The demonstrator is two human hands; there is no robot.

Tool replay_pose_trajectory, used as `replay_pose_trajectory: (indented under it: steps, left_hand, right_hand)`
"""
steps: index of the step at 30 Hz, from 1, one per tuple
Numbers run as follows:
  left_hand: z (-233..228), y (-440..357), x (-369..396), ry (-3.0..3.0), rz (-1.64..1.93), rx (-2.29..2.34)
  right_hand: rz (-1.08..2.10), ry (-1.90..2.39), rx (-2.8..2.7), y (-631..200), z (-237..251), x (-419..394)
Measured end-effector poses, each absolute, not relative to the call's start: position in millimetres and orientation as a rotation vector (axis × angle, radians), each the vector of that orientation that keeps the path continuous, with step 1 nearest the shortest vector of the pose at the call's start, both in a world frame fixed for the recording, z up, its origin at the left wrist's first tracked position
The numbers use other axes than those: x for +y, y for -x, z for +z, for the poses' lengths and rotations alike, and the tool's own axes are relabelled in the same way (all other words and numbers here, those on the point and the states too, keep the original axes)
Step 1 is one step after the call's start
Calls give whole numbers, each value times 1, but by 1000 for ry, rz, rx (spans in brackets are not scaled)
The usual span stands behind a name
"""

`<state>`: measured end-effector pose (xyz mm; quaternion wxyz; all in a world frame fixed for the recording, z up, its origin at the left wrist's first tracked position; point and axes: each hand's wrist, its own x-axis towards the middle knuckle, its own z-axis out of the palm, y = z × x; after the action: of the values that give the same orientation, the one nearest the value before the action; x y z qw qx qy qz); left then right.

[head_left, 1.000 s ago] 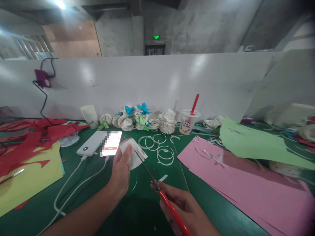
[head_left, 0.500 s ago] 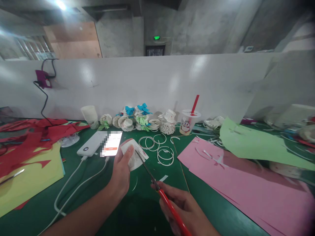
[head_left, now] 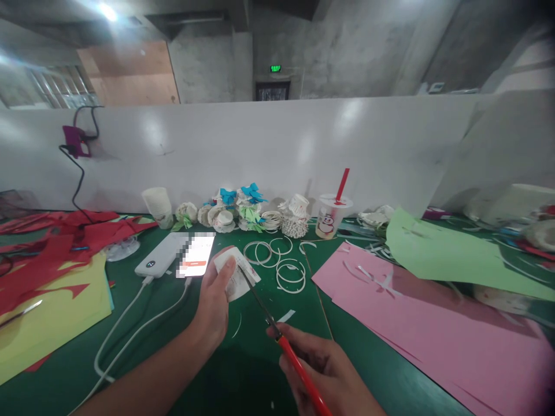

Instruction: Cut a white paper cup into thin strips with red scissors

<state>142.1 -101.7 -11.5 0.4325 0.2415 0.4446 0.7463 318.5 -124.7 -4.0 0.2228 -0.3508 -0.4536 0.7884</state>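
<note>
My left hand point(head_left: 215, 294) is closed on a folded piece of white paper point(head_left: 236, 292) with faint print, the thumb pressed on its upper face. In my right hand point(head_left: 318, 361) is a pair of scissors point(head_left: 299, 367) with red handles. Their dark blades point up and left, and the tips reach the paper beside my left thumb. The blades look closed or nearly so. Just beyond lie several thin white rings point(head_left: 291, 276). A narrow white strip point(head_left: 287, 316) rests on the green table near the blades.
A lit phone point(head_left: 197, 257) and a white power bank point(head_left: 160, 257) with cables lie left. Red point(head_left: 52, 245) and yellow paper point(head_left: 82, 306) cover the far left, pink point(head_left: 416, 312) and green sheets point(head_left: 455, 254) the right. Paper crafts point(head_left: 251, 211) and a drink cup point(head_left: 329, 219) stand behind.
The scissors have shifted very slightly left, and the blades look closer together. My left hand and the paper stay almost in place.
</note>
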Motion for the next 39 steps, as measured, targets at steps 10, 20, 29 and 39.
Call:
replay_pose_trajectory:
  steps: [10,20,29,39]
  left_hand:
    - [-5,-143,-103,-594,1887,958]
    - [-6,-143,-103,-633,1925,996]
    - [-3,-143,-101,-558,1951,1050]
    - [-2,-143,-101,-563,1949,1066]
  right_hand:
    - [2249,752,-1146,-323,-14,-122]
    - [2295,846,-1240,-330,0,-128]
    - [2210,937,-1224,-324,-8,-130]
    - [2247,818,-1262,-325,-10,-125]
